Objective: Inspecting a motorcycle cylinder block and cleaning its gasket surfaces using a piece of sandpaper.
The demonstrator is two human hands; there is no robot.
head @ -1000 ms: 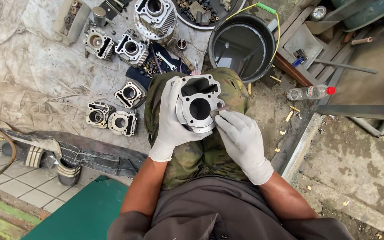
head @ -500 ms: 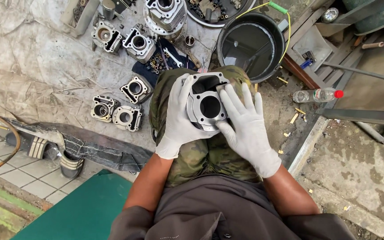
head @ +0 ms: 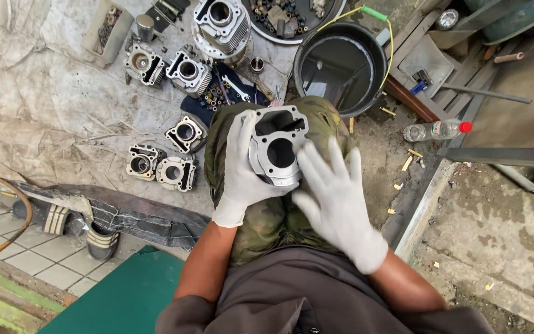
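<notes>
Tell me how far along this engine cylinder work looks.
Already laid out: several cylinder blocks on the tarp. In hand: the left hand holds one metal cylinder on the knee, and the gloved right hand rests spread against it. What remains can't be told.

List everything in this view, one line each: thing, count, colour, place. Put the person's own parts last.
engine cylinder: 1, grey metal, on the lap, in the left hand
loose cylinders: about 6, grey metal, on the tarp to the left and above
tarp: 1, dirty grey, covering the ground at left
bucket: 1, black, above the knees
round tray of small parts: 1, dark, top centre
plastic bottle: 1, clear with red cap, lying at right
sandals: 2, dark with pale stripes, lower left
hose: 1, orange, left edge
left hand: white glove, gripping the cylinder's side
right hand: white glove, fingers spread, beside the cylinder
</notes>
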